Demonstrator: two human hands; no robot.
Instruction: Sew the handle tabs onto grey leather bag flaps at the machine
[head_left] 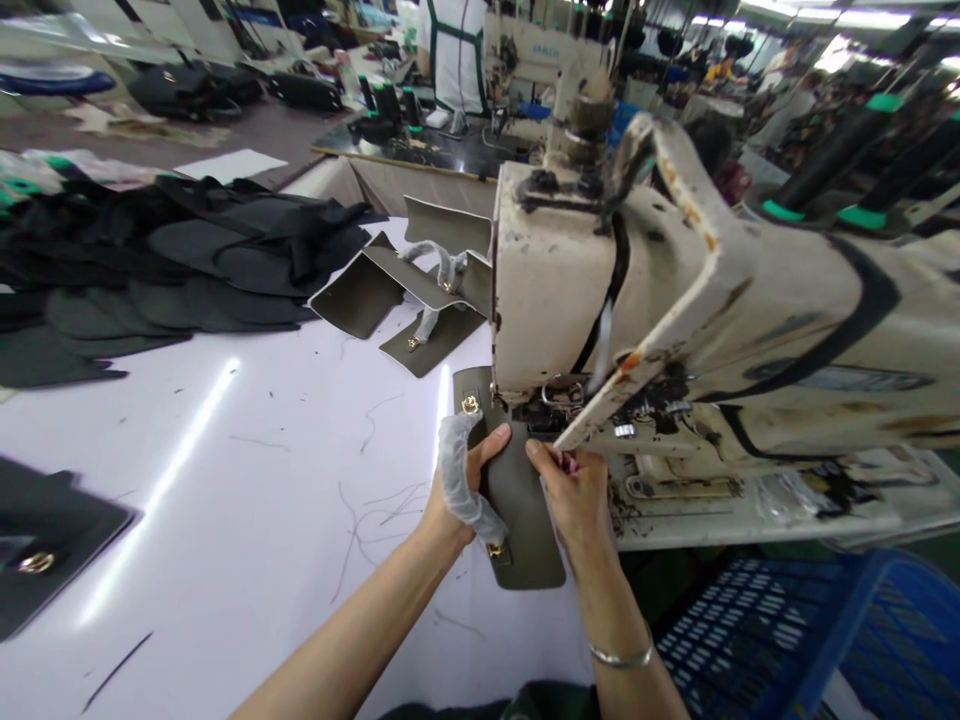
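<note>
Olive panel (pixel 525 515) lies on the white table (pixel 262 570), its far end beneath the head of the sewing machine (pixel 559 280). Left hand (pixel 437 512): thumb on the panel's top face, pointing towards the machine; wrapped handle (pixel 454 465) arches over the hand; remaining fingers hidden, grip cannot be told. Right hand (pixel 581 495): one fingertip at the panel's right edge, others curled; cannot tell whether they pinch it. Bent metal bar (pixel 675 312) slants down close to the right hand, partly obstructing. Beyond: more olive pieces (pixel 444 345). Left: dark pile (pixel 232 240). Lower right: blue basket (pixel 817 650).
</note>
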